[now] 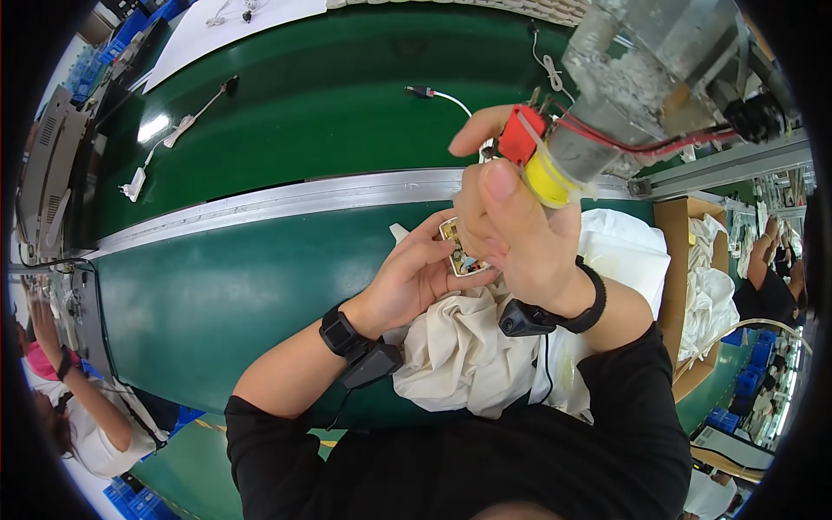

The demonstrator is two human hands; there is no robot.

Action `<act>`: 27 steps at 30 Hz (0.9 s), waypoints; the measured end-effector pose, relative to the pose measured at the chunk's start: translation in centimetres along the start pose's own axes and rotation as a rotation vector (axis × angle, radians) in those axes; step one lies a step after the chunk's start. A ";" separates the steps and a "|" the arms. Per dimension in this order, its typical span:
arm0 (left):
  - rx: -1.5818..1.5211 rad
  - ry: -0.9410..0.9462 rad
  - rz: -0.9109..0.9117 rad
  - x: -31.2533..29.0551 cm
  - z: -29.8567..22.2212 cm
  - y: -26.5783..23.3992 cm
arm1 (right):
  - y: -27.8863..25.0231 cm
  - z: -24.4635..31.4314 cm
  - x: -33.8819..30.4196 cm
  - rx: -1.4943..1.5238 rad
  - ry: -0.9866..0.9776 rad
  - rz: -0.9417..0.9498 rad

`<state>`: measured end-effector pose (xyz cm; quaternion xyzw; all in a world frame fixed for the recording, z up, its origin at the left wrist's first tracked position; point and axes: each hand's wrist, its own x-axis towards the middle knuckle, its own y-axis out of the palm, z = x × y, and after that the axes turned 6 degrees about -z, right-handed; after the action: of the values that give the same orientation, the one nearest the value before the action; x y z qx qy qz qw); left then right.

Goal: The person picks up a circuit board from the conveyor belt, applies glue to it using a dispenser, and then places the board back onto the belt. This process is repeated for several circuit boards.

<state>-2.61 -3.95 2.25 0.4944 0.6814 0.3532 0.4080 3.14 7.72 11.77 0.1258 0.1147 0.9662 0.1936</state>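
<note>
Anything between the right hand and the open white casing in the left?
Nothing visible: the right hand overlaps the edge of the open white casing in the left hand. The yellow-ringed fixture shows beyond that, not between. Contact can't be told.

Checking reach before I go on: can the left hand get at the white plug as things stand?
Probably not straight away: the left hand holds an open white casing, and the white plug lies off left beyond the metal rail, though nothing else seems in the way.
</note>
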 end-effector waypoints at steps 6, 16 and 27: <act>0.002 0.014 -0.039 0.2 0.0 -0.1 | 0.0 0.8 0.1 0.047 0.035 -0.028; 0.415 0.376 0.142 5.3 -7.6 2.3 | -0.1 1.0 0.0 0.146 0.059 0.017; 1.472 0.621 -0.209 12.5 -9.4 3.6 | -0.5 0.7 0.7 0.074 -0.122 0.033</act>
<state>-12.00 8.31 6.73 0.4493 0.8645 -0.1050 -0.1995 2.90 8.51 12.44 0.1932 0.1362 0.9549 0.1796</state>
